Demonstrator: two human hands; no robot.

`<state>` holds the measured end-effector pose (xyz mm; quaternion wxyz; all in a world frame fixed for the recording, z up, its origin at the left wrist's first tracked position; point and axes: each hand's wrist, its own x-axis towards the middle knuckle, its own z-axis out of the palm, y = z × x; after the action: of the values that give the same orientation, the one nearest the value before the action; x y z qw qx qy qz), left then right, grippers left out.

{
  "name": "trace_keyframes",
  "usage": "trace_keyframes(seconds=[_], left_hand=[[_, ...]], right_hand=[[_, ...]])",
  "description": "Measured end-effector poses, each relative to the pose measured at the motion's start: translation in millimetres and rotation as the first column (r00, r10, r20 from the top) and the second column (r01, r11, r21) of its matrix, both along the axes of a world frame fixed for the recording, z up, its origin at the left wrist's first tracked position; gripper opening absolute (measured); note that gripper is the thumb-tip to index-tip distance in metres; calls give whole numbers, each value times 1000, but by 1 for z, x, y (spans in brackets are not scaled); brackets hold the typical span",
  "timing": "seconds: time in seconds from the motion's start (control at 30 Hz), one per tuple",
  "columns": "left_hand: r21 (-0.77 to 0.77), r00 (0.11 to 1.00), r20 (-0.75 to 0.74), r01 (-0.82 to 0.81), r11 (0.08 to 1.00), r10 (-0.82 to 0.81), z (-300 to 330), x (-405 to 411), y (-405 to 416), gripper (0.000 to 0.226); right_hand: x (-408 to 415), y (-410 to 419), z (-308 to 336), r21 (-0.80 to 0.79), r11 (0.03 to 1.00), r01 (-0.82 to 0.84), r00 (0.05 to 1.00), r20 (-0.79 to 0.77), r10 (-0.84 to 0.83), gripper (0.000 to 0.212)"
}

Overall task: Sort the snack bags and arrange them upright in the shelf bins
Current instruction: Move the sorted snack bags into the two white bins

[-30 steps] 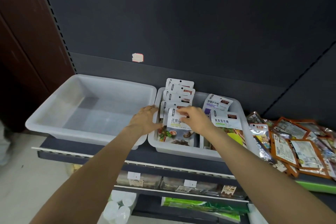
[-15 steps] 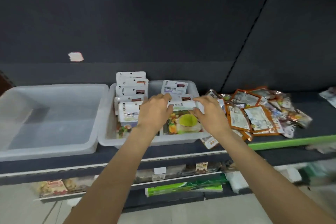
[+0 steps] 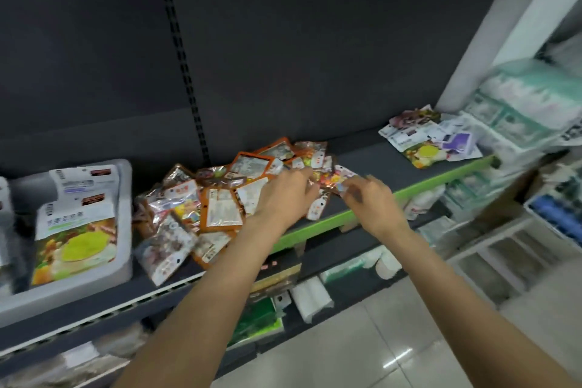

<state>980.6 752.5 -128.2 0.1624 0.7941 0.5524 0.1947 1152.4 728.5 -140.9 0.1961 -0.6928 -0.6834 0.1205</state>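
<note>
A loose heap of snack bags (image 3: 220,198), orange-edged and clear colourful ones, lies on the dark shelf (image 3: 362,164). My left hand (image 3: 285,197) rests palm down on the heap's right side with its fingers curled; blur hides whether it grips anything. Just to its right, my right hand (image 3: 370,201) pinches a small colourful snack bag (image 3: 340,178) at the heap's right end. At the far left, a white bin (image 3: 126,224) holds upright white bags with a yellow-green picture (image 3: 75,236).
A second small pile of white and purple bags (image 3: 425,138) lies at the shelf's right end. Wrapped packs (image 3: 522,104) are stacked beyond it. The shelf's front strip (image 3: 425,186) is green. Lower shelves hold more goods. Tiled floor (image 3: 362,340) is below.
The view has swung right, away from the bins. Both hands have left the upright bags in the white bin and moved right onto the loose heap. My right hand has pinched a small colourful bag.
</note>
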Motion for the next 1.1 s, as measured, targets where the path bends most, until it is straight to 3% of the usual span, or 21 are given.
trace_keyframes(seconds=[0.33, 0.67, 0.8, 0.93, 1.1], left_hand=[[-42, 983, 35, 184, 982, -183, -12, 209, 87, 24], [-190, 987, 78, 150, 970, -137, -47, 350, 221, 38], [-280, 994, 15, 110, 954, -111, -71, 382, 260, 52], [-388, 996, -56, 38, 921, -64, -97, 404, 290, 86], [-483, 991, -123, -98, 870, 44, -129, 423, 309, 116]], right_hand=[[209, 57, -8, 9, 980, 197, 980, -17, -197, 31], [351, 178, -26, -73, 974, 216, 976, 33, -214, 40], [397, 217, -39, -117, 972, 205, 979, 20, -204, 45], [443, 256, -59, -190, 969, 157, 988, 41, -152, 54], [486, 305, -86, -308, 951, 8, 998, 57, 10, 69]])
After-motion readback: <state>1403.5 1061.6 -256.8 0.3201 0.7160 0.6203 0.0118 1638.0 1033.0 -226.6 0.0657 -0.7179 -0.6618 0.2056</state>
